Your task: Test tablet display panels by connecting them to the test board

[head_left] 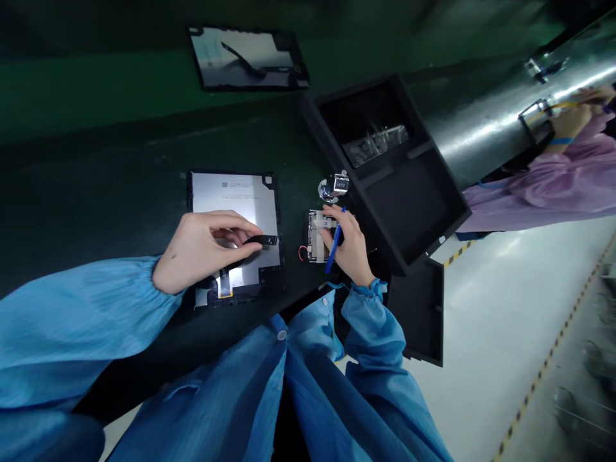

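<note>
the left hand (199,249) pinches a black strip (264,240) above the white panel (250,215), its long axis pointing right toward the circuit board (316,236); the right hand (353,251), nearer that board, holds a blue pen (333,245).

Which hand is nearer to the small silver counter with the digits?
Right. The right hand is just below the silver counter in the picture; the left hand is farther left, over the white panel.

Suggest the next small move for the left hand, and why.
Perhaps bring the black strip toward the circuit board: the left hand pinches it above the panel, its free end points that way, and the right hand is at the board.
</note>
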`<state>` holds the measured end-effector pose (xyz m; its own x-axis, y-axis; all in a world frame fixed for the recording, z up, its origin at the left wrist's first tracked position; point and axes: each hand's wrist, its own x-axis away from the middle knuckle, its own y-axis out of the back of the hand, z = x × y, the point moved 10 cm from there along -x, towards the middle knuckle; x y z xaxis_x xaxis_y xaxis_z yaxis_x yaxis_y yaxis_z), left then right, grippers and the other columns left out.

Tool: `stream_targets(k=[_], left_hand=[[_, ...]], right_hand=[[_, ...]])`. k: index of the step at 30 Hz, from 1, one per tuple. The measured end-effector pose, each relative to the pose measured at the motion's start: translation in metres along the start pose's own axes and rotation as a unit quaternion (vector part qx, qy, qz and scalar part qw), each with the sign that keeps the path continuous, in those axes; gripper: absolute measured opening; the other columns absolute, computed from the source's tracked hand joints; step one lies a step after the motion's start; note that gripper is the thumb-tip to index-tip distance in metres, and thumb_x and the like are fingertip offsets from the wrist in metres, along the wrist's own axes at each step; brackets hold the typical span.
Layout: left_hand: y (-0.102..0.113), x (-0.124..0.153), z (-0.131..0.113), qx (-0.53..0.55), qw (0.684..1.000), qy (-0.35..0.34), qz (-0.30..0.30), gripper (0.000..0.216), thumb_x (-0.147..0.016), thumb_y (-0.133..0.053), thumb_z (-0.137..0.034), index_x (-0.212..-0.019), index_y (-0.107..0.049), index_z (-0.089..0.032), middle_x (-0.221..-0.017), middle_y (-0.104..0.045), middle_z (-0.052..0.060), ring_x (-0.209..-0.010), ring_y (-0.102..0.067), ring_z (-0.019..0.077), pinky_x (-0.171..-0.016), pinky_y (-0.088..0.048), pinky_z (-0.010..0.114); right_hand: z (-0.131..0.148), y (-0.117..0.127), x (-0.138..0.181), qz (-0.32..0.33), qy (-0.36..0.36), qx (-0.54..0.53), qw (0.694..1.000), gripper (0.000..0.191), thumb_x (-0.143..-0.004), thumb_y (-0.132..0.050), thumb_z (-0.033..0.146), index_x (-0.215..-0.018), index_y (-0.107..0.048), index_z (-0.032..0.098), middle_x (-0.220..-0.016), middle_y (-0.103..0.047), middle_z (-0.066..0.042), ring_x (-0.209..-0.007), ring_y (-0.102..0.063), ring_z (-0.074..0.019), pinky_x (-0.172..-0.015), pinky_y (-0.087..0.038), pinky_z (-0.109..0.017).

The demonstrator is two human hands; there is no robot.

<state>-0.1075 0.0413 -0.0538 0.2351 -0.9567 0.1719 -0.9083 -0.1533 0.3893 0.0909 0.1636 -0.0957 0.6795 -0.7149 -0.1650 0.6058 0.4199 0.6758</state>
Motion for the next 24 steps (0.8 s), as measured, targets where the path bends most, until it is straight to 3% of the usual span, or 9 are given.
stream_targets(k=[7, 14, 24], left_hand=[[-0.031, 0.004, -0.012, -0.122, 0.986, -0.111, -0.016, 0.013, -0.082, -0.073, -0.020, -0.093, -0.076, -0.013, -0.085, -0.068, 0.004, -0.067, -0.061, 0.0115, -0.060, -0.054, 0.024], [-0.052, 0.005, -0.007, -0.197, 0.973, -0.119, 0.002, 0.013, -0.085, -0.069, -0.022, -0.089, -0.074, -0.011, -0.081, -0.065, 0.002, -0.059, -0.056, 0.0090, -0.059, -0.051, 0.024], [-0.060, 0.003, -0.001, -0.229, 0.970, -0.076, 0.011, 0.017, -0.086, -0.064, -0.030, -0.085, -0.073, -0.016, -0.081, -0.066, 0.002, -0.060, -0.057, 0.0119, -0.060, -0.050, 0.028]], right_hand=[[0.021, -0.023, 0.025, 0.010, -0.017, -0.034, 0.999, 0.022, -0.095, -0.057, 0.024, -0.118, -0.056, 0.025, -0.132, -0.062, -0.003, -0.127, -0.054, -0.0215, -0.120, -0.029, -0.048], [0.031, -0.026, 0.035, 0.004, -0.019, -0.038, 0.999, 0.021, -0.097, -0.052, 0.024, -0.117, -0.057, 0.023, -0.131, -0.063, -0.004, -0.126, -0.055, -0.0214, -0.119, -0.030, -0.048], [0.027, -0.029, 0.034, 0.004, -0.024, -0.048, 0.999, 0.019, -0.096, -0.054, 0.025, -0.115, -0.056, 0.026, -0.131, -0.062, -0.002, -0.127, -0.054, -0.0221, -0.119, -0.030, -0.049]])
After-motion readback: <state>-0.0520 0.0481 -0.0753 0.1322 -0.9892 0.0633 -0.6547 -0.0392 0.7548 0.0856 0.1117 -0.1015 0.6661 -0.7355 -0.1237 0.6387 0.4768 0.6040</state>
